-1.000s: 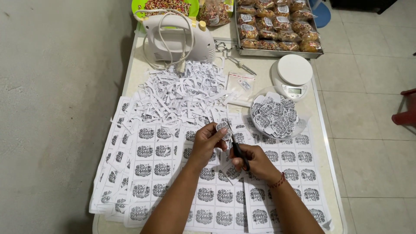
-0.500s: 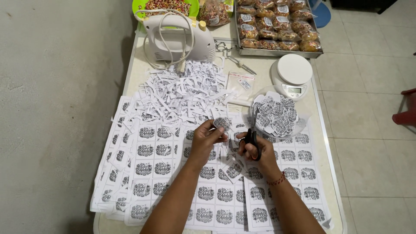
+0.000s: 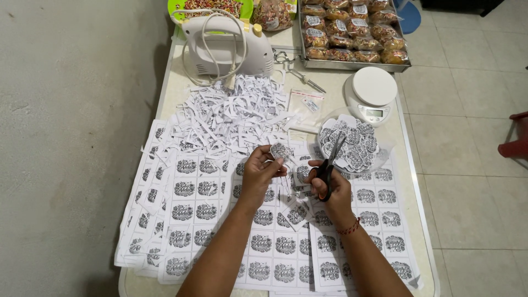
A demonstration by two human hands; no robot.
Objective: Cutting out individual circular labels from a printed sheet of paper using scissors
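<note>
Holding a small cut-out label (image 3: 281,150) between the thumb and fingers of my left hand (image 3: 259,175), I keep it raised just above the printed label sheets (image 3: 193,206) that cover the near half of the table (image 3: 416,193). The left-hand grip is a pinch, pressed together on the label's lower edge. My right hand (image 3: 332,187) is closed through the handles of the black scissors (image 3: 329,168); the blades point up and away from me, toward the clear plastic bag of finished round labels (image 3: 352,144), and they show a narrow gap between them. The 2 hands are near each other but apart. Beyond the hands lies a heap of white paper trimmings (image 3: 231,113). At the far end of the table stand a white hand mixer (image 3: 223,47) with its cord wrapped around it, a white kitchen scale (image 3: 373,92), and a metal tray of wrapped pastries (image 3: 352,30). A red bracelet (image 3: 348,227) circles my right wrist.
</note>
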